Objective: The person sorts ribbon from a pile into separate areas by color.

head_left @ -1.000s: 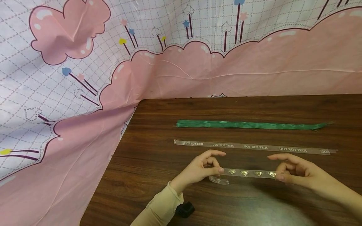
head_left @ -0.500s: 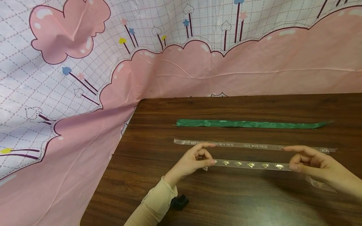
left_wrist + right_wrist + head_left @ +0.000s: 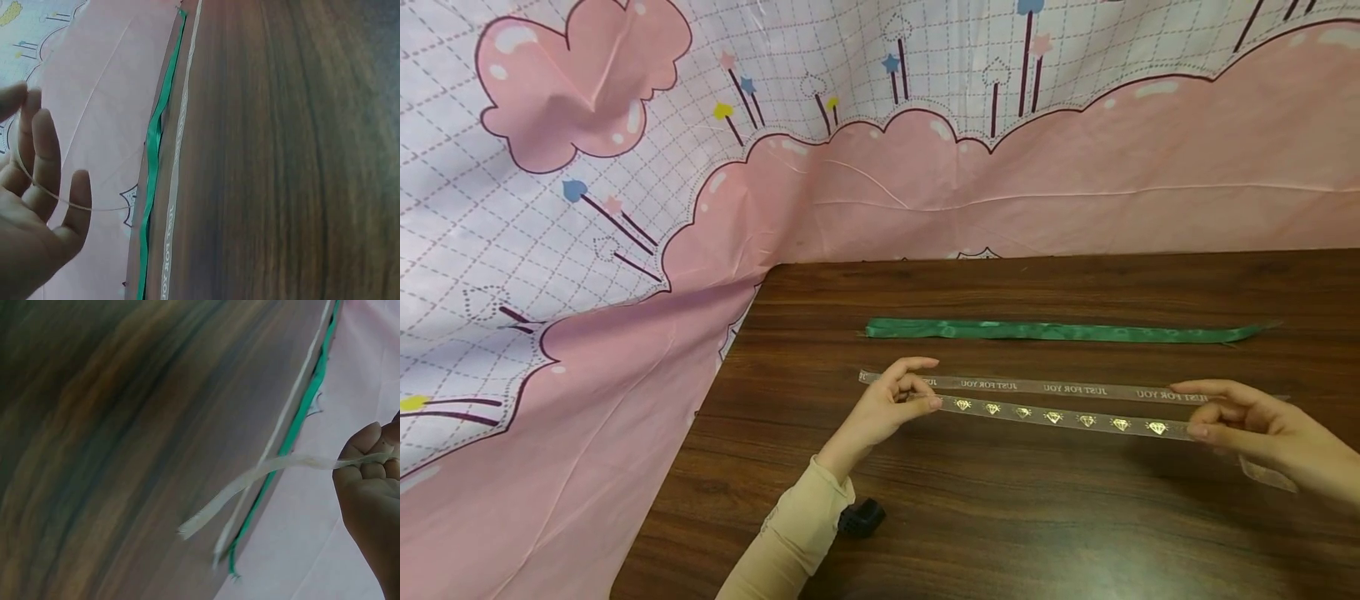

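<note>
Between both hands a sheer, see-through ribbon (image 3: pixel 1067 420) with gold diamond prints is stretched above the table, sloping down slightly to the right. My left hand (image 3: pixel 887 408) pinches it near the left end between thumb and finger. On the other side my right hand (image 3: pixel 1262 421) pinches it too, and a loose tail of the ribbon (image 3: pixel 234 486) hangs past that hand in the right wrist view. Just behind lies a sheer ribbon with white "JUST FOR YOU" lettering (image 3: pixel 1078 389), partly covered by the hands. Farther back a green satin ribbon (image 3: pixel 1060 332) lies roughly parallel to it.
The dark wood table (image 3: pixel 1000 517) ends at the back and left against a pink and white printed cloth (image 3: pixel 1075 208). A small black object (image 3: pixel 862 518) shows beside the left wrist, below the beige sleeve (image 3: pixel 797 517).
The hands have moved apart, left hand left and away, right hand right, so a longer length of the diamond ribbon is stretched between them. Its loose tail now hangs at the right hand.
</note>
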`<state>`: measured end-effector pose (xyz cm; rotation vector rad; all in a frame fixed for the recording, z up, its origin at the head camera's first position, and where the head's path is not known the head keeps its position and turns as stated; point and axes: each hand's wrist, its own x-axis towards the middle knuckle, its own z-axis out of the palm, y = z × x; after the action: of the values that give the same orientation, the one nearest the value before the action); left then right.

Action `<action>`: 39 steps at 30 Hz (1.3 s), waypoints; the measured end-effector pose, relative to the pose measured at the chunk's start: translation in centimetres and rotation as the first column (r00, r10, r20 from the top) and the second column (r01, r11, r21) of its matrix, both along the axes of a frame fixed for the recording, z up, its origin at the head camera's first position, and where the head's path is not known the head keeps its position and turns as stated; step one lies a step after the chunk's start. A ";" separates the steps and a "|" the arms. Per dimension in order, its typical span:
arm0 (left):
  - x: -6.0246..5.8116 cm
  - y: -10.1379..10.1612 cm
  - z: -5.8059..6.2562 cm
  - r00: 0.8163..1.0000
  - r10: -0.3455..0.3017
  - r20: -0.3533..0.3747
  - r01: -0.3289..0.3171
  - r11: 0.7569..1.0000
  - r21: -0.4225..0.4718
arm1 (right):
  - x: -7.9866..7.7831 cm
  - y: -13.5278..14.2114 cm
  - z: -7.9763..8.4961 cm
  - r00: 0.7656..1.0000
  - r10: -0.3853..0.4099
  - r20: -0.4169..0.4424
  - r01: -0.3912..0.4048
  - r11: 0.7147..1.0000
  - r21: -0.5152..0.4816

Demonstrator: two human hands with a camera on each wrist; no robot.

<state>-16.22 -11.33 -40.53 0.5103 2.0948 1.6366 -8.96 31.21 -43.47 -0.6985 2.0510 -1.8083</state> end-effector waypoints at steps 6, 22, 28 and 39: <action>-0.9 -0.4 -0.1 0.998 0.067 -0.011 -0.067 0.997 -0.039 | -0.5 1.4 -1.1 0.984 -0.135 -0.120 0.158 0.965 0.210; -4.6 -2.1 -3.7 0.979 0.205 -0.007 -0.205 0.978 -0.036 | -2.7 5.6 -3.6 0.925 -0.286 -0.251 0.352 0.894 0.277; -5.4 -2.6 -4.5 0.962 0.270 -0.036 -0.272 0.955 -0.121 | -3.2 7.1 -4.6 0.901 -0.355 -0.251 0.410 0.885 0.219; -6.7 -3.1 -5.7 0.931 0.363 -0.041 -0.363 0.909 -0.203 | -4.5 9.6 -7.1 0.933 -0.329 -0.149 0.312 0.942 -0.125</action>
<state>-22.90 -14.45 -46.24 0.0516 2.4384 1.5732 -13.50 40.79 -50.54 -0.5860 2.3106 -2.1062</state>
